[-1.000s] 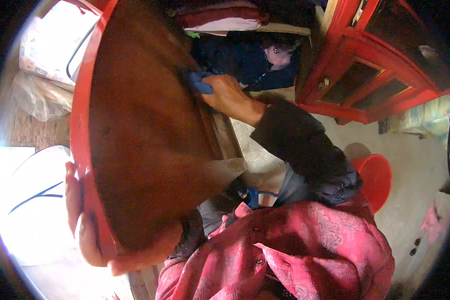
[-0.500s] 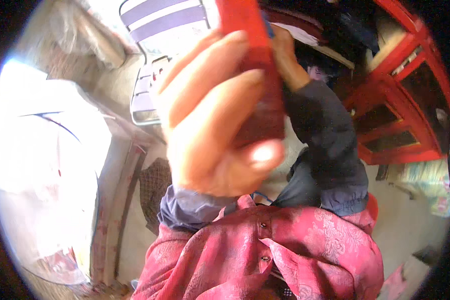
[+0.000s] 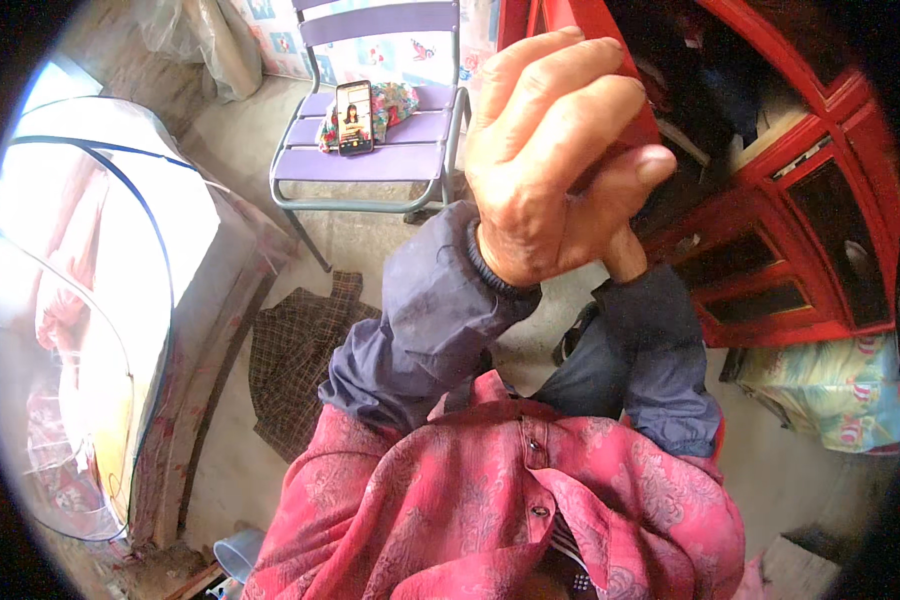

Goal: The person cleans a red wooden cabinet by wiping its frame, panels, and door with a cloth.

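My left hand (image 3: 560, 160) is raised at the upper middle, its fingers curled round the edge of a red cabinet door (image 3: 588, 16). The thumb lies along the near side of the door. Behind it, only the wrist of my right hand (image 3: 625, 256) shows. Its fingers are hidden by my left hand and the door, so what they touch cannot be seen. The red wooden cabinet (image 3: 825, 318) stands at the right, with dark panels and dark contents behind the door.
A purple slatted chair (image 3: 360, 165) holds a lit phone (image 3: 354, 118) and a flowered cloth (image 3: 400, 103). Checked cloth (image 3: 305, 350) lies on the floor. At the left is a bed with a mosquito-net frame (image 3: 155, 300). A patterned package (image 3: 830, 385) sits below the cabinet.
My left hand and the red door have moved right and away from me. The chair with the phone has come into fuller view. My right hand's fingers have become hidden.
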Available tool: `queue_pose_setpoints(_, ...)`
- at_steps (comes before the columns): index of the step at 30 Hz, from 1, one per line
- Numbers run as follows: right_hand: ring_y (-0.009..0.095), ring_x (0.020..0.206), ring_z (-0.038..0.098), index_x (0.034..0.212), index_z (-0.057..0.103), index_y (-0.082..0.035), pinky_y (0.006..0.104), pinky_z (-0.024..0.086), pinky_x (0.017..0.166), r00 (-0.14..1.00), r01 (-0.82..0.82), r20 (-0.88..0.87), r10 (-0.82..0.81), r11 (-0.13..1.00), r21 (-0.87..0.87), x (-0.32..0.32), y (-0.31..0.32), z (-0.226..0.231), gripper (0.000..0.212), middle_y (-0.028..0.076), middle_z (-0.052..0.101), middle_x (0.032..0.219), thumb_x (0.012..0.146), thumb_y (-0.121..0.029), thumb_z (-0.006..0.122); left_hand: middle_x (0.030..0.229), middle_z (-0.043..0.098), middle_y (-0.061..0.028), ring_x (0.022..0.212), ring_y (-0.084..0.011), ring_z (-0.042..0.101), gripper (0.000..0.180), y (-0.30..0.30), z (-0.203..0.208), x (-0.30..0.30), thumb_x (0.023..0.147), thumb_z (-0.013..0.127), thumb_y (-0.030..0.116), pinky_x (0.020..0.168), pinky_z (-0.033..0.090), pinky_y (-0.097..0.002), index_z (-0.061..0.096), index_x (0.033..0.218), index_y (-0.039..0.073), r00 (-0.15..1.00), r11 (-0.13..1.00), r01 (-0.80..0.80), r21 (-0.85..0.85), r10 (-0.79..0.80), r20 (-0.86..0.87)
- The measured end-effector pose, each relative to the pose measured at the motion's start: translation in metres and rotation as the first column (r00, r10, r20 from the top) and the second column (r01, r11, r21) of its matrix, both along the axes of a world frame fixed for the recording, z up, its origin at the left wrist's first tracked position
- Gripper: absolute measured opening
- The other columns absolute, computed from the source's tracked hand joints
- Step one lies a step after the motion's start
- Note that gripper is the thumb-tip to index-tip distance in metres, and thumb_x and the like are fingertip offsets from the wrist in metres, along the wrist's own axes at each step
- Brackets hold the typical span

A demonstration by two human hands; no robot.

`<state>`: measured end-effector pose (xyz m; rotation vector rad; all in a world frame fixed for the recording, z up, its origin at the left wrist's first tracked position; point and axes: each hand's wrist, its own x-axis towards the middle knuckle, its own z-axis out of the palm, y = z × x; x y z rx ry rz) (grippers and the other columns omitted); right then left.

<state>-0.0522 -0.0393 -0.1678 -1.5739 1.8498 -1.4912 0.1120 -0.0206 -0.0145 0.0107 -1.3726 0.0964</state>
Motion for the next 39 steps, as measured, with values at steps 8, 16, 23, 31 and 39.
queue_pose_setpoints(8, 0.012, 0.066, 0.064, 0.105, 0.074, 0.0, 0.0312, 0.051, 0.057, 0.948, -0.081, 0.294, 0.122, 0.985, -0.15, 0.049, 0.081, 0.104, 0.036, 0.005, 0.072, 0.084, 0.092, -0.033, 0.074, 0.105, 0.068, -0.0171, 0.099, -0.0388, 0.064, 0.036, 0.001, 0.002, 0.013, 0.072, 0.082, 0.018, 0.089, 0.051, -0.0457, 0.067, 0.1, 0.001, 0.999, 0.997, -0.003, 0.08, -0.001, 0.051)
queue_pose_setpoints(16, 0.01, 0.073, 0.063, 0.106, 0.074, -0.001, 0.0279, 0.052, 0.067, 0.96, -0.067, 0.256, 0.111, 0.982, -0.175, 0.053, 0.101, 0.142, 0.032, 0.003, 0.072, 0.089, 0.092, -0.029, 0.074, 0.101, 0.068, -0.0172, 0.097, -0.0382, 0.065, 0.033, 0.004, 0.001, 0.008, 0.072, 0.081, 0.021, 0.087, 0.052, -0.0455, 0.068, 0.095, 0.001, 1.0, 0.996, -0.013, 0.093, 0.012, 0.014)
queue_pose_setpoints(23, 0.01, 0.077, 0.062, 0.105, 0.074, 0.0, 0.0281, 0.052, 0.071, 0.922, -0.026, 0.375, 0.097, 0.982, -0.189, 0.041, 0.093, 0.137, 0.034, 0.001, 0.071, 0.089, 0.093, -0.033, 0.072, 0.098, 0.068, -0.016, 0.093, -0.0381, 0.065, 0.036, 0.001, 0.001, 0.007, 0.071, 0.081, 0.025, 0.086, 0.053, -0.0457, 0.068, 0.093, 0.001, 1.0, 0.998, -0.01, 0.064, 0.011, -0.014)
queue_pose_setpoints(31, 0.012, 0.09, 0.063, 0.111, 0.069, 0.001, 0.0295, 0.051, 0.079, 0.898, 0.069, 0.436, 0.051, 0.965, -0.254, 0.034, 0.09, 0.143, 0.036, 0.005, 0.069, 0.104, 0.1, -0.033, 0.062, 0.112, 0.067, -0.0274, 0.107, -0.045, 0.065, 0.033, -0.049, -0.001, 0.003, 0.085, 0.078, 0.018, 0.094, 0.054, -0.0484, 0.068, 0.104, -0.006, 0.99, 0.894, -0.142, -0.426, 0.13, -0.057)
queue_pose_setpoints(39, 0.011, 0.091, 0.063, 0.112, 0.072, 0.002, 0.0296, 0.05, 0.085, 0.994, 0.103, 0.069, -0.082, 0.9, -0.424, 0.059, 0.124, 0.169, 0.029, 0.004, 0.071, 0.103, 0.096, -0.022, 0.071, 0.111, 0.067, -0.0274, 0.106, -0.0443, 0.066, 0.034, -0.031, -0.002, 0.003, 0.09, 0.074, 0.023, 0.093, 0.054, -0.0477, 0.067, 0.105, -0.006, 0.994, 0.992, -0.091, -0.087, 0.096, 0.058)
